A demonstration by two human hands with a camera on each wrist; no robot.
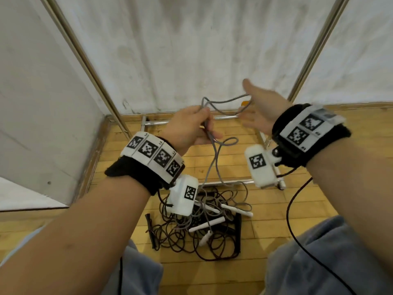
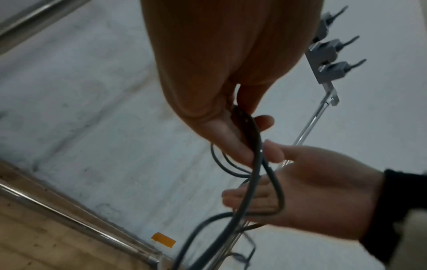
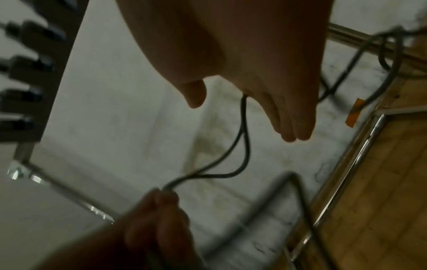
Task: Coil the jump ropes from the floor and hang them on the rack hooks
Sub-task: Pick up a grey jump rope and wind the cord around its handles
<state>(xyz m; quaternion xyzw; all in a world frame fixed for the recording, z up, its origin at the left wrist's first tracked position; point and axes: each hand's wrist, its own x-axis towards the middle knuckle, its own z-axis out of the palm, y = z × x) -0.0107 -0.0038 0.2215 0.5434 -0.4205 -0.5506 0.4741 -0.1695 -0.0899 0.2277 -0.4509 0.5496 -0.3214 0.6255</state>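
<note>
A grey jump rope point(image 1: 215, 160) rises from the tangled pile of ropes point(image 1: 180, 233) on the wooden floor. My left hand point(image 1: 205, 122) grips several strands of it in a bunch; in the left wrist view the thumb and fingers point(image 2: 233, 144) pinch the rope point(image 2: 257, 144). A loop of the rope point(image 1: 225, 101) runs from there to my right hand point(image 1: 247, 101), which is flat with straight fingers, the loop passing between thumb and fingers point(image 3: 243, 117). The rack hooks point(image 2: 332, 49) stick out above, with nothing hanging on the ones in view.
The rack's metal base tubes point(image 1: 227, 183) frame the floor ahead, with slanted uprights point(image 1: 89, 67) on both sides. White-handled point(image 1: 207, 224) and black-handled point(image 1: 239, 233) ropes lie in the pile. A black device cable point(image 1: 289, 201) hangs at the right. White walls stand behind.
</note>
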